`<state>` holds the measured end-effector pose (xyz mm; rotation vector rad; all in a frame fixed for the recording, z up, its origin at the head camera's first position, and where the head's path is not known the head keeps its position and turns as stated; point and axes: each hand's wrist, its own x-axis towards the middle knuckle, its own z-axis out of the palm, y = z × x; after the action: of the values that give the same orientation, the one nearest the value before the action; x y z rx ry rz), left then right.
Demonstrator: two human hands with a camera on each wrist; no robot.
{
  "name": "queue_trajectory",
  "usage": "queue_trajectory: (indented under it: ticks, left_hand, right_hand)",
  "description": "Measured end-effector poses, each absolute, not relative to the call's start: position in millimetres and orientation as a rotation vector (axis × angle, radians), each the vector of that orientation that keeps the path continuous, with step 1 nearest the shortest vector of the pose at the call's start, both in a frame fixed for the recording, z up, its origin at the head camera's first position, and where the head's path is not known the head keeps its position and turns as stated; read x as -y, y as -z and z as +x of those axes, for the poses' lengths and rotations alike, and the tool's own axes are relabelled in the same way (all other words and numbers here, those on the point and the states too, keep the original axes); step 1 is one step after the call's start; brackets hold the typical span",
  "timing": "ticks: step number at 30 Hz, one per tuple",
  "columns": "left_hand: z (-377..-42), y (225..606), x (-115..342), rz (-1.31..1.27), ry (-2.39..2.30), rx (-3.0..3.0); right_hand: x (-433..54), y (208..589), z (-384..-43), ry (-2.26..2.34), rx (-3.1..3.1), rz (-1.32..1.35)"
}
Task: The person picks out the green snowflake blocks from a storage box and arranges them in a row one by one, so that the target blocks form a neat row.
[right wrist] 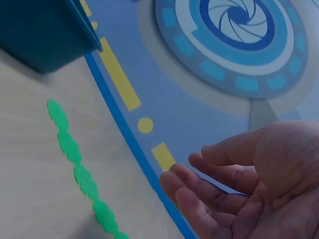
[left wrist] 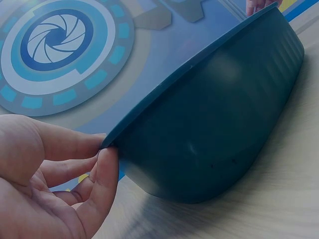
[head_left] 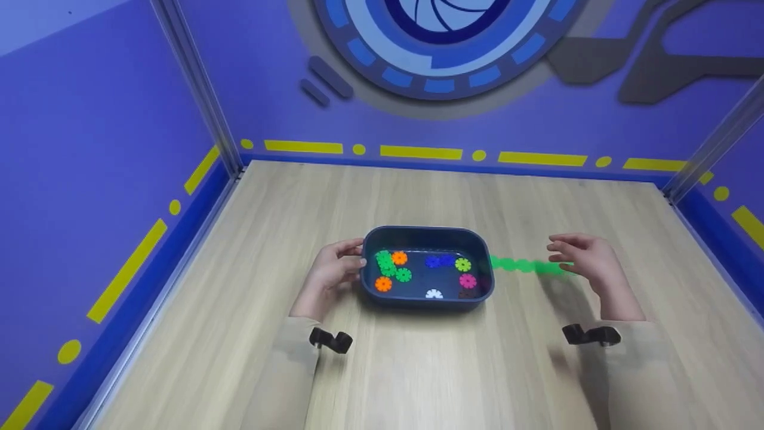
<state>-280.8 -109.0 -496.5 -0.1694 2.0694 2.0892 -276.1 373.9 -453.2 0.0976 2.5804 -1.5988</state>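
A dark rectangular tub point(head_left: 427, 303) stands at the middle of the table. My left hand point(head_left: 332, 270) pinches its left rim between thumb and fingers, seen close up in the left wrist view. Inside lie several notched plastic discs: green point(head_left: 404, 275), orange point(head_left: 383, 283), blue point(head_left: 440, 261), yellow-green point(head_left: 463, 264), pink point(head_left: 468, 280), white point(head_left: 434, 294) and a dark brown one. Right of the tub, a row of joined green discs point(head_left: 523, 266) lies on the table. Over the row's right end hovers my right hand point(head_left: 588, 260), fingers loosely bent, holding nothing.
The wooden table point(head_left: 465, 370) is enclosed by blue printed panels point(head_left: 119, 149) at the back and both sides. Metal posts point(head_left: 200, 83) stand in the back corners. A black clip point(head_left: 591, 335) sits on each sleeve.
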Motion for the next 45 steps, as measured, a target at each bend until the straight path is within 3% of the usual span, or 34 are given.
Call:
queue_trajectory:
  ticks: [22,45]
  left_hand:
    - [-281,498,108,-0.192,-2.108,-2.059]
    - [-282,497,108,-0.204,-2.098,-2.061]
  right_hand:
    - [-289,432,-283,1.520,-2.583,-0.126]
    - [-194,450,-298,1.451,-2.477,-0.284]
